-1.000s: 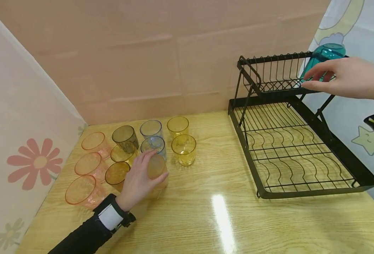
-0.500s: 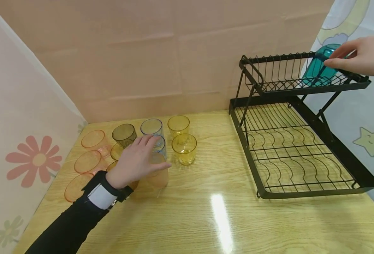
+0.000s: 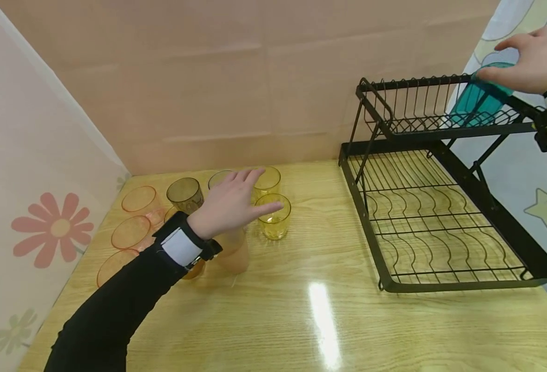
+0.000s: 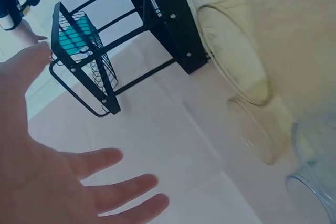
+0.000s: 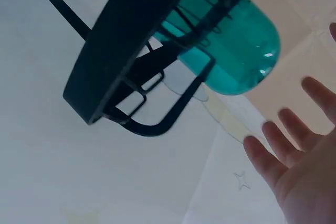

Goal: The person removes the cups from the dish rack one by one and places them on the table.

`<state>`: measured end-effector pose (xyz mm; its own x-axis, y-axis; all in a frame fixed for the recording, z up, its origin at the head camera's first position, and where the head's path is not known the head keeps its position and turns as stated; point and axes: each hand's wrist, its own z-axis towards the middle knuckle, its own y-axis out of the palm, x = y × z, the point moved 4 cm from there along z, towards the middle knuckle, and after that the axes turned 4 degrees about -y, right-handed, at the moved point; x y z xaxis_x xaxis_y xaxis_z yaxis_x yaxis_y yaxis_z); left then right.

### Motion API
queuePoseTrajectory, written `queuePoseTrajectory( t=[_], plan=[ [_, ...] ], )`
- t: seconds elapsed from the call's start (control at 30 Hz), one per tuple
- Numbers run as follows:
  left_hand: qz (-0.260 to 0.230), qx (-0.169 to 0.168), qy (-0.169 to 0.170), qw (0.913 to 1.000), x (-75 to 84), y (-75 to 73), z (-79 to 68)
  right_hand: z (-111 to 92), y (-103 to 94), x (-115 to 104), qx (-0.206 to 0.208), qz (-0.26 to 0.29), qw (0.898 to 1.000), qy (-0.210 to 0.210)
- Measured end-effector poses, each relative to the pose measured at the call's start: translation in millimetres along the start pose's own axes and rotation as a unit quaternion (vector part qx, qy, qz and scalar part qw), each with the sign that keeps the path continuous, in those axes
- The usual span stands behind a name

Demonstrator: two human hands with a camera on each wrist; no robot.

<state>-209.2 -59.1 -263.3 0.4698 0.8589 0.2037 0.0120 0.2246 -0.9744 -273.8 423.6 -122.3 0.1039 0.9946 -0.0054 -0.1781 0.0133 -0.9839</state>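
My left hand point(image 3: 229, 205) hovers over the cluster of glasses with its fingers spread, holding nothing; the left wrist view shows its bare palm. Beneath it stands a pale peach glass point(image 3: 233, 253), partly hidden by the hand and wrist. Just right of the fingertips is a yellow glass point(image 3: 274, 217). At the upper right, my right hand point(image 3: 531, 62) is raised with fingers spread and nothing in it. Close by, a teal glass point(image 5: 241, 51) leans upside down in the upper tier of the black dish rack point(image 3: 361, 206); the right wrist view shows a gap between fingers and glass.
Pink-rimmed glasses point(image 3: 131, 232) line the left side. A smoky dark glass point(image 3: 185, 194) and a second yellow glass point(image 3: 268, 180) stand at the back. Blue-rimmed glasses point(image 4: 310, 198) are mostly behind my left hand. Fabric walls point(image 3: 185, 93) enclose the wooden table point(image 3: 273, 325).
My left hand has lifted off the peach glass and moved up and rightward. My right hand has risen away from the teal glass, which stays leaning in the rack.
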Motion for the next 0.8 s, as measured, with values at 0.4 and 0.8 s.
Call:
queuePoseTrajectory(
  t=[0.4,0.8],
  plan=[
    [-0.032,0.032,0.018,0.9988,33.7,-4.6,17.3,12.6,24.1,6.4,0.006,0.033,0.999,0.032],
    [-0.047,0.021,0.039,0.9979,51.4,3.1,22.8,9.3,35.3,21.7,0.003,0.048,0.997,0.057]
  ],
)
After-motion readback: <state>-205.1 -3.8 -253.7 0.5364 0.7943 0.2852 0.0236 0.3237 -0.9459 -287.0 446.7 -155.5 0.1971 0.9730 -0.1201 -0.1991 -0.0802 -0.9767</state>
